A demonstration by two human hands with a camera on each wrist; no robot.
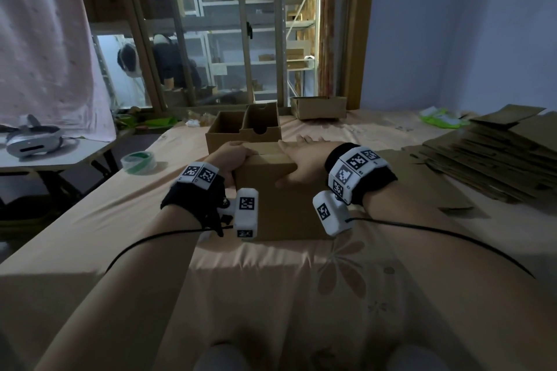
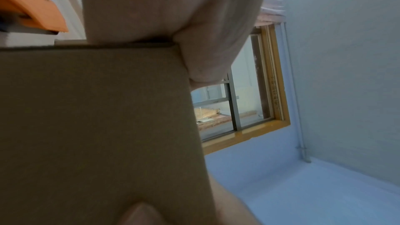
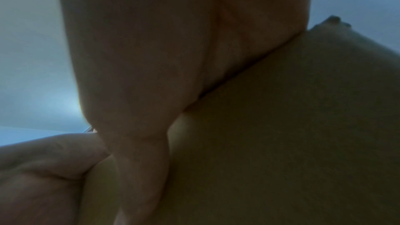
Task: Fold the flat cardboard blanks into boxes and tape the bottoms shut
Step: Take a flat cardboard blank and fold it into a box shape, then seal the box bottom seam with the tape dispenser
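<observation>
A folded brown cardboard box (image 1: 283, 208) stands on the peach flowered sheet (image 1: 271, 295) in front of me, flaps closed on top. My left hand (image 1: 233, 156) curls over its top left corner; in the left wrist view the palm (image 2: 173, 14) lies over the box (image 2: 97, 126) edge and the thumb tip touches the side face. My right hand (image 1: 301, 156) lies flat across the top right, fingers straight, thumb down on the near face. The right wrist view shows the right hand's palm (image 3: 140, 49) pressed against the box (image 3: 281, 134).
A roll of tape (image 1: 138, 162) lies left of the box. Flat cardboard blanks (image 1: 494, 156) are stacked at the right. Open boxes (image 1: 241, 126) stand just behind, another (image 1: 318, 107) by the window. A headset (image 1: 30, 140) rests on a side table.
</observation>
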